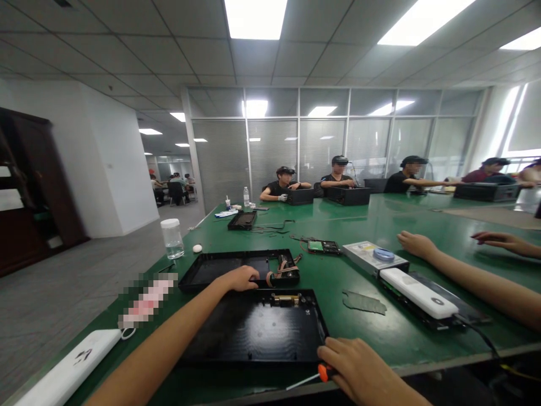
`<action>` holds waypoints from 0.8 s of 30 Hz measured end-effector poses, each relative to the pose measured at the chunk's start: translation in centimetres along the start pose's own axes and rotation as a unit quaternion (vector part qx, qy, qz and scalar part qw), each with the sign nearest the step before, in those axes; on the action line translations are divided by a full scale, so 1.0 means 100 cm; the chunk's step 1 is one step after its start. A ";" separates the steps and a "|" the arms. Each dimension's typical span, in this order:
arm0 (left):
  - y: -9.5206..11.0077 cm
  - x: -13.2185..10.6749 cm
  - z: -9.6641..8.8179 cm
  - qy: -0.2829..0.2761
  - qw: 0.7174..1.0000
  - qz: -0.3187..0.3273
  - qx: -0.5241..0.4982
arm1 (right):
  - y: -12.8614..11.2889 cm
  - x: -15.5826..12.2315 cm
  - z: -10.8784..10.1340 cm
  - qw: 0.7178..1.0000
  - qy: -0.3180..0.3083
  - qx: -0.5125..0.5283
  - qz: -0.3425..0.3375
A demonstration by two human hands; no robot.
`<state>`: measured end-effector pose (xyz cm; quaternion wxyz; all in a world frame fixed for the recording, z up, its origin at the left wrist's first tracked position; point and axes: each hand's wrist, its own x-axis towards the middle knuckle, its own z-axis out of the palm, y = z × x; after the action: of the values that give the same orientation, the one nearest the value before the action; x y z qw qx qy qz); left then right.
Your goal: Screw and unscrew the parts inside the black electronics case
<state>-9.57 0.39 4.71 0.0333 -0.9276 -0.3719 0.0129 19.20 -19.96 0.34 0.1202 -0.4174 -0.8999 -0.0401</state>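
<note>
Green table (372, 225), glass partition (321, 152) at 12. L hand (242, 278) fingers curled on black tray (207, 272), grip unclear; R hand (359, 369) fingers hold screwdriver (323, 373), 5.

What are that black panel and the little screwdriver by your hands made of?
The black panel between the left hand and right hand looks like painted sheet metal or hard plastic: flat, dark, softly glossy. The screwdriver in the right hand has a thin bright shaft, likely steel, and an orange grip, probably plastic.
</note>
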 end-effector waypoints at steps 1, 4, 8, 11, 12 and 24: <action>-0.002 0.002 0.003 0.000 1.000 0.004 0.005 | 0.001 -0.001 0.000 1.000 0.000 0.002 0.004; 0.000 0.006 -0.001 0.019 0.998 0.027 0.045 | 0.001 0.000 0.000 1.000 0.000 0.005 0.017; 0.014 0.005 -0.034 0.047 0.995 0.052 0.067 | 0.009 0.016 0.002 1.000 -0.004 0.013 0.021; 0.036 -0.006 -0.066 0.067 0.993 0.074 0.070 | 0.033 0.048 0.006 0.999 -0.006 0.023 0.024; 0.046 -0.012 -0.076 0.067 0.992 0.084 0.072 | 0.044 0.062 0.008 0.999 -0.003 0.039 0.027; 0.138 -0.084 -0.077 -0.025 0.991 0.119 0.062 | 0.137 0.114 0.016 0.980 0.073 0.182 0.030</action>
<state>-5.78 -15.76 11.39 0.0799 -0.9606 -0.2586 0.0634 22.27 -2.39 1.28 0.2604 -0.4110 -0.8682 0.0973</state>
